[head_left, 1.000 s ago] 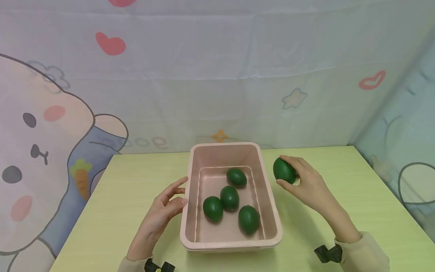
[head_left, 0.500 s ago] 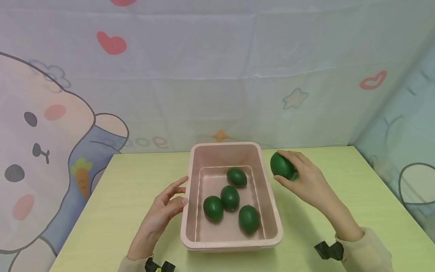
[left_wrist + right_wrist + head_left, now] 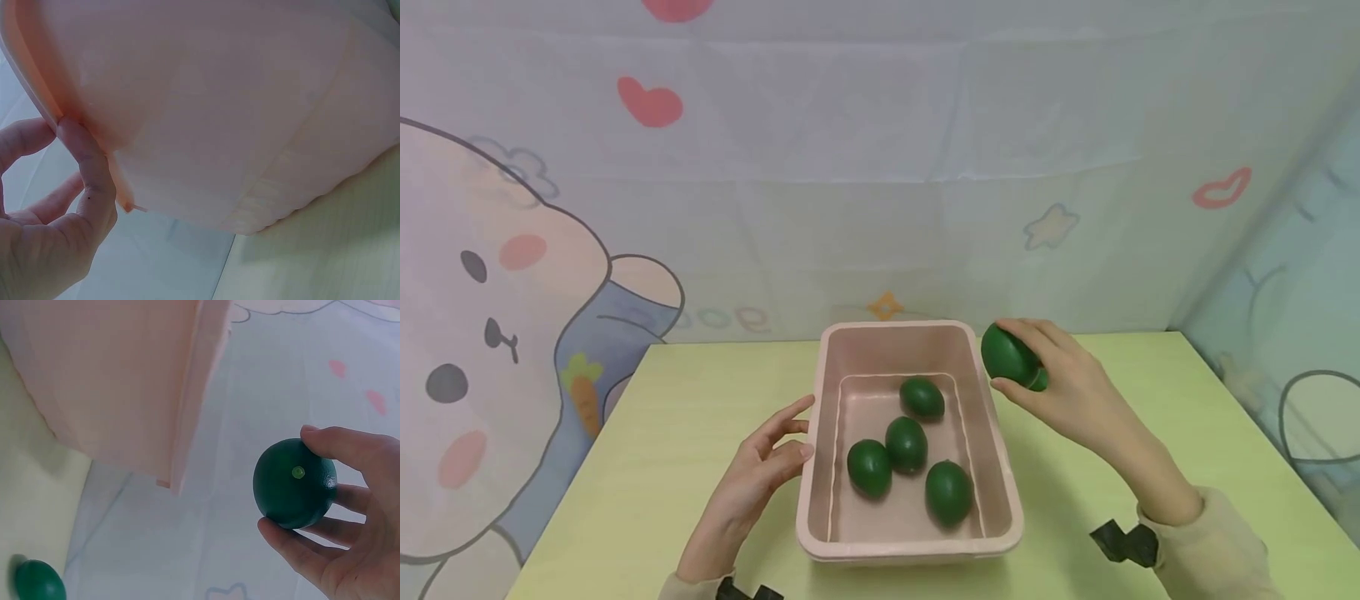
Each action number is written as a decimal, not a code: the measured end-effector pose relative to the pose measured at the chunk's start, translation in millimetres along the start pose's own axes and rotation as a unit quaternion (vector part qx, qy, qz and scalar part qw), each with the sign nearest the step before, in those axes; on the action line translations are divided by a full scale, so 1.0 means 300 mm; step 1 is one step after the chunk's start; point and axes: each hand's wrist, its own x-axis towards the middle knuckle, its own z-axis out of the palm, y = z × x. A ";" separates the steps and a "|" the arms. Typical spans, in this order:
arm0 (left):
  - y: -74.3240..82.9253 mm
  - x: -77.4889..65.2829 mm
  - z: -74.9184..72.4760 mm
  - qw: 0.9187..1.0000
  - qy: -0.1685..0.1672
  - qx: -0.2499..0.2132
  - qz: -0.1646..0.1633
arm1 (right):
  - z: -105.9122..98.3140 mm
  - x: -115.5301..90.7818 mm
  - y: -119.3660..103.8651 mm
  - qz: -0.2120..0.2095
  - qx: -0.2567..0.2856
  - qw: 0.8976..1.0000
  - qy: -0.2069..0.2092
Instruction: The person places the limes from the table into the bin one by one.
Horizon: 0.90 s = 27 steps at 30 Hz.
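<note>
My right hand [image 3: 1067,387] holds a dark green, egg-shaped fruit [image 3: 1009,354] between thumb and fingers, just outside the far right rim of the pink plastic bin [image 3: 910,548]. In the right wrist view a pale stem spot shows on this held fruit [image 3: 294,487]. My left hand [image 3: 752,475] grips the bin's left rim with its fingertips; in the left wrist view bent fingers [image 3: 94,181] meet at the lip. Several similar fruits lie on the bin floor, among them a fruit [image 3: 949,493] near the front right corner.
Another green fruit [image 3: 40,581] lies on the pale yellow-green table [image 3: 700,400], mostly hidden behind the right hand in the head view. A printed cloth backdrop [image 3: 820,208] stands along the table's far edge.
My right hand has moved left and a little away, bringing the held fruit up to the bin's right rim. The left hand and the fruits in the bin have stayed put.
</note>
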 end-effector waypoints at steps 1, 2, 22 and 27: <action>0.000 -0.001 0.000 1.000 0.001 0.000 -0.001 | -0.003 0.004 -0.006 -0.003 -0.001 1.000 0.000; 0.000 -0.002 0.000 1.000 0.001 0.000 -0.002 | -0.006 0.008 -0.012 -0.006 -0.002 1.000 -0.001; 0.010 -0.006 0.005 1.000 -0.007 -0.001 0.015 | -0.035 0.125 -0.139 -0.071 -0.010 0.997 -0.031; 0.012 -0.006 0.006 1.000 -0.006 0.001 0.016 | -0.032 0.144 -0.162 -0.079 -0.013 0.996 -0.038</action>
